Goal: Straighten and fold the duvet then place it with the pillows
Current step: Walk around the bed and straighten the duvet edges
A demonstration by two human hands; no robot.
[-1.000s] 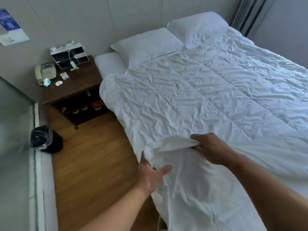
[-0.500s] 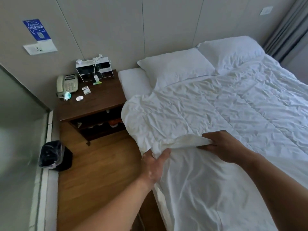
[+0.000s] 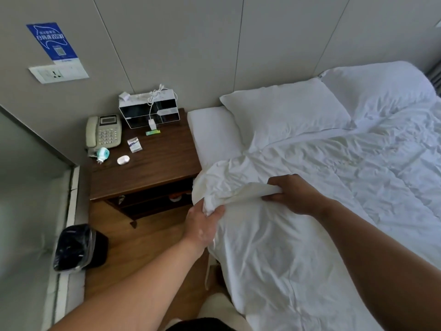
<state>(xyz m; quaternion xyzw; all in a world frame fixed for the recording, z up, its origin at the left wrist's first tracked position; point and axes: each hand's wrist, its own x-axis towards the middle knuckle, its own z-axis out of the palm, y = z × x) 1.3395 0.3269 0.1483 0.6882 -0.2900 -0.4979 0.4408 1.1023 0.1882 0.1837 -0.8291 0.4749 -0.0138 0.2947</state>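
Head view: wrinkled white duvet (image 3: 334, 187), edge bunched.

The duvet (image 3: 322, 199) is white and heavily creased, spread across the bed up to the headboard end, its near-left part hanging over the bed's left edge. A folded edge is bunched and lifted near that left edge — raised off the surface. Two white pillows (image 3: 286, 113) lie side by side against the headboard wall, the duvet's top overlapping their lower edges.
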